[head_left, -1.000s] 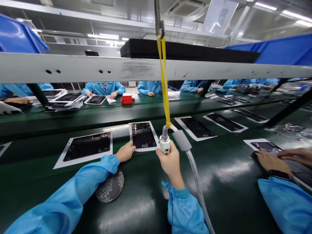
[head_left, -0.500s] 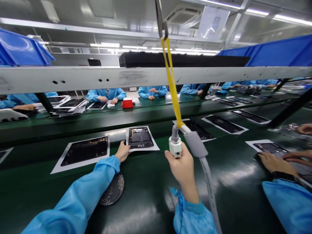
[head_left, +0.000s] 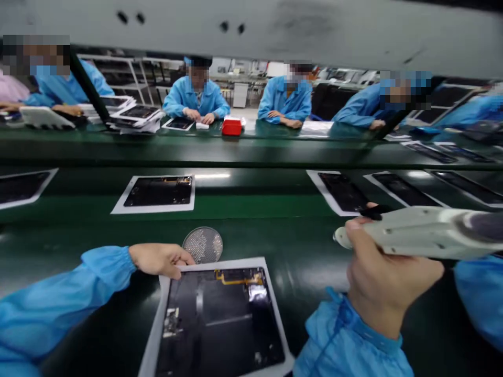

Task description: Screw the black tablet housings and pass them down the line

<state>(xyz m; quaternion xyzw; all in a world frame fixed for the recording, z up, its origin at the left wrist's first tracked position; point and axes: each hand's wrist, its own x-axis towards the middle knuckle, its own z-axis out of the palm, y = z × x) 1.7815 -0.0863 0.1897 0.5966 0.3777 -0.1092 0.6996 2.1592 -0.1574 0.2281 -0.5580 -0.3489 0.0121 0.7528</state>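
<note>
Left hand: the left hand (head_left: pixel 163 259) lies on the green work surface (head_left: pixel 306 262) at the upper left corner of the white sheet (head_left: pixel 271 309); fingers curled narrow, fingertips touching the sheet edge; a firm grasp cannot be confirmed
Right hand: the right hand (head_left: pixel 387 285) is closed around the grip of the electric screwdriver (head_left: pixel 422 233), thumb lying along its near side
Electric screwdriver: pale grey body, held roughly level above the work surface, rounded end pointing left, rear end running out toward the right edge of the view; clear of the sheet and of the tablet housing
Tablet housing: the open tablet housing (head_left: pixel 220 324) lies flat on the white sheet directly in front of the person, between the two hands; dark interior, with a yellow flex strip near its upper edge
Screw dish: a round perforated screw dish (head_left: pixel 203 244) lies on the work surface just beyond the left hand, near the upper left corner of the sheet
Conveyor lane: beyond the work surface, a further housing on a sheet (head_left: pixel 159 192) lies to the left, and another housing (head_left: pixel 341 191) to the right, behind the screwdriver tip
Far bench: a red box (head_left: pixel 231 127) stands on the far bench; people in blue coats (head_left: pixel 196 99) sit behind it
Overhead: a grey rail (head_left: pixel 275 29) crosses the top of the view
</note>
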